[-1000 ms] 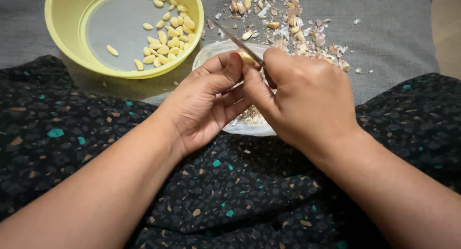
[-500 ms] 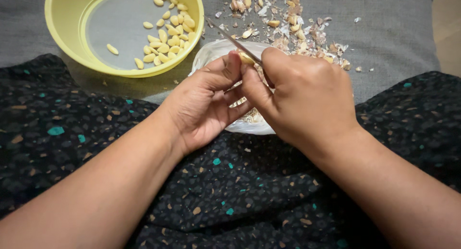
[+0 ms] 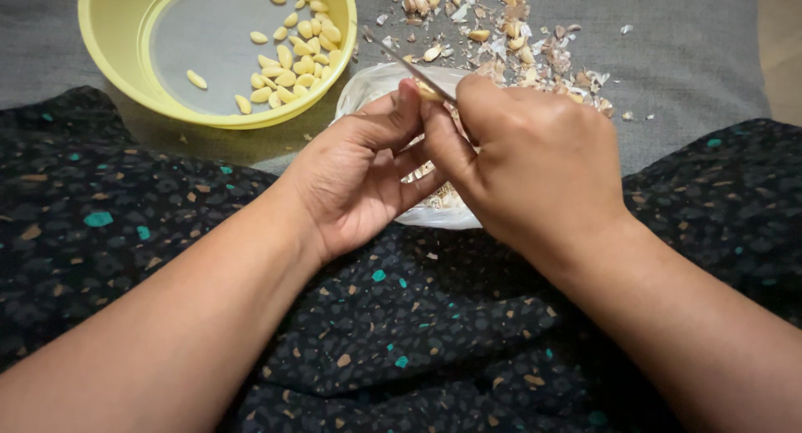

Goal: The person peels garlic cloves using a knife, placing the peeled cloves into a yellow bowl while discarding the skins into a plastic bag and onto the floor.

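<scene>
A garlic clove [image 3: 428, 90] sits pinched at the tips of the left hand [image 3: 359, 170], above a white plastic bag [image 3: 434, 212] in the lap. The right hand [image 3: 535, 162] is closed around a thin knife [image 3: 409, 65], blade against the clove. A slip could nick the left fingers [image 3: 393, 120], or drop the clove short of the yellow bowl [image 3: 117, 32] far left.

Yellow bowl [image 3: 117, 32] of peeled cloves, scattered papery skins [image 3: 535, 57], grey cloth [image 3: 693, 74], dark speckled fabric [image 3: 418, 333]
</scene>
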